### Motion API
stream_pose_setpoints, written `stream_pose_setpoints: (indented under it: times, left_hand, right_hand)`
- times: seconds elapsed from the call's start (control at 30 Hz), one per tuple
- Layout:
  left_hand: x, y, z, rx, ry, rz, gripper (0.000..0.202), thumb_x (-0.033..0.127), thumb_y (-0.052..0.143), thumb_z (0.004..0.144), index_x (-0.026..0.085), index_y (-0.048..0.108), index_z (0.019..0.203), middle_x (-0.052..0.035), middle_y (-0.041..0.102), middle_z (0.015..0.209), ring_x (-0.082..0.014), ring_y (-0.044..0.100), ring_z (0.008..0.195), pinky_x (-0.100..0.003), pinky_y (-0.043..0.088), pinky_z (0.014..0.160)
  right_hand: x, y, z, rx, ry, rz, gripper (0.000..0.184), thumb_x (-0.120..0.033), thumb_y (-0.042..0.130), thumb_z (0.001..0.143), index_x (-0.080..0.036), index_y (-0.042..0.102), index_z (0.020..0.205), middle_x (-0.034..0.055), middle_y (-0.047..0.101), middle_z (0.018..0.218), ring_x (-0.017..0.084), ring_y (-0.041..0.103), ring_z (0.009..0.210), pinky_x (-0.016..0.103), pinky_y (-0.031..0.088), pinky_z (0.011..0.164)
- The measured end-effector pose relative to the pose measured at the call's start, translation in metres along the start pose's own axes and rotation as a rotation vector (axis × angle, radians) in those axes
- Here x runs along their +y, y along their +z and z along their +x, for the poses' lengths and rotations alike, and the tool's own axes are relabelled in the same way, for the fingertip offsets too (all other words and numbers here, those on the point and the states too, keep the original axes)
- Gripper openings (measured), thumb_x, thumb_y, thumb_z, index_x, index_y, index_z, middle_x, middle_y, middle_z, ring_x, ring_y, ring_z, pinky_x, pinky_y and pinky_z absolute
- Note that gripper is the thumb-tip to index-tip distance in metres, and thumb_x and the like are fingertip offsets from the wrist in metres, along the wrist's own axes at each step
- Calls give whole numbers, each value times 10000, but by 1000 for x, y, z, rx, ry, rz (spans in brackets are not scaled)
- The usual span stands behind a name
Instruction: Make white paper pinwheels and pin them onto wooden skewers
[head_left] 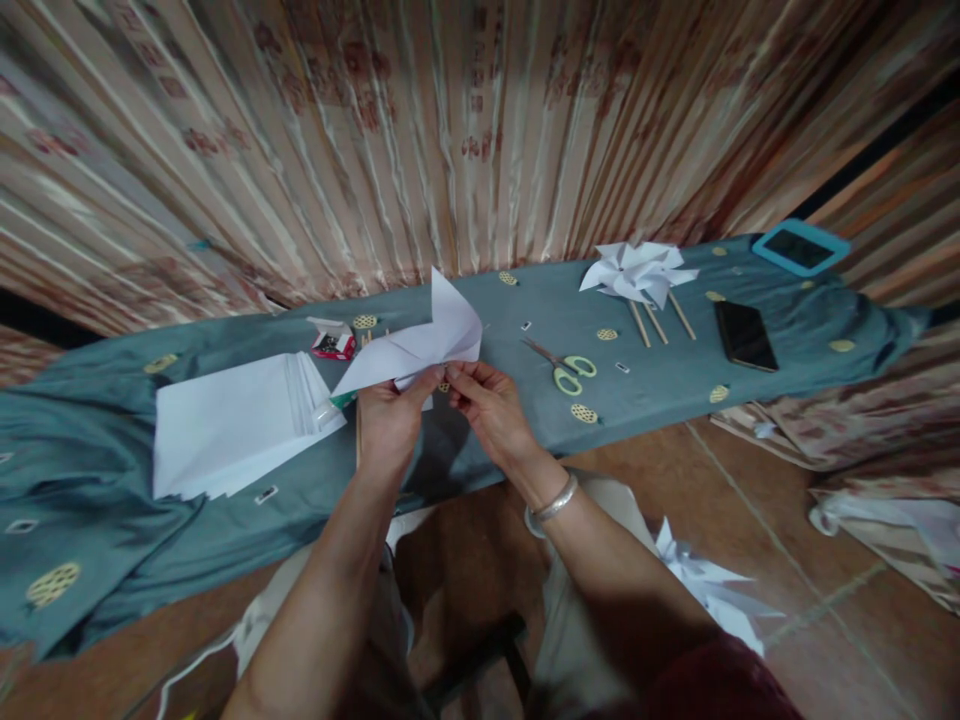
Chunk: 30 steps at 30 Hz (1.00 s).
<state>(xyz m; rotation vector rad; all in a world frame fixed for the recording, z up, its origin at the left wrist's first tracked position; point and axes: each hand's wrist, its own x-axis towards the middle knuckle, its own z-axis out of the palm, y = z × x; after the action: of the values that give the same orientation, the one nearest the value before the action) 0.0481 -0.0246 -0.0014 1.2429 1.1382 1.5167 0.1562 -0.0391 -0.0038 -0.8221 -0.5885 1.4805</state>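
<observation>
The left hand (pixel 390 425) and right hand (pixel 493 412) pinch folded white paper (pixel 412 345) above a long table (pixel 645 385), between its near and far edges, its top draped in pineapple-print cloth (pixel 225 540), a pleated curtain (pixel 480 130) behind, brown floor tiles (pixel 787 540) below.
</observation>
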Motion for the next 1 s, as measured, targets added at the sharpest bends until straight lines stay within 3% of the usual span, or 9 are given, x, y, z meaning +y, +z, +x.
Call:
stream_pose_setpoints:
  times: [0.2,0.37,0.53,0.67,0.77,0.87,1.0]
  left_hand:
    - [-5,-5,1,-2,-5,-6,249,303,751,683,171,746,895,-27,757,801,-234,703,862,-351,532,864]
    - [-2,-8,0,-6,-6,28,255,295,754,696,162,746,914,-41,762,864,-226,695,850,-357,528,881]
    - [7,-5,-1,-5,-7,-6,331,282,765,672,149,736,974,-46,761,848,-229,698,847,-365,532,879]
    - [8,-7,-1,8,-21,21,396,307,779,646,138,725,1000,-50,757,842,-242,699,865,-377,530,884]
    - [7,-10,-2,5,-39,28,383,319,796,629,137,728,959,-50,756,841,-240,699,857,-380,530,877]
    - [7,-12,-4,-24,-75,34,332,305,813,609,140,730,885,-51,757,854,-235,697,858,-375,527,877]
    - [5,-16,-7,-88,-157,30,327,324,825,598,142,731,852,-63,758,889,-254,695,897,-371,530,860]
  right_hand:
    - [-1,2,0,54,-41,-65,243,-361,830,551,-184,696,647,-55,597,578,65,448,529,218,354,523]
    - [0,-3,3,97,-71,-260,286,-412,808,584,-175,648,598,-54,596,560,64,423,499,222,332,496]
    - [-1,-11,5,117,-140,-490,319,-441,792,637,-171,703,780,9,721,740,134,619,660,248,464,623]
    - [-7,-13,1,143,-223,-780,386,-476,763,695,-172,712,929,42,747,842,168,645,717,287,500,680]
    - [-14,-14,-1,167,-364,-956,473,-425,782,695,-186,687,1091,72,737,1005,217,650,892,344,508,815]
    - [-20,-18,1,58,-446,-967,517,-354,784,701,-208,657,1180,78,704,1166,249,614,1102,374,475,959]
    - [-23,-25,3,-144,-287,-804,376,-356,746,730,-174,711,1057,65,756,1038,235,683,955,366,537,869]
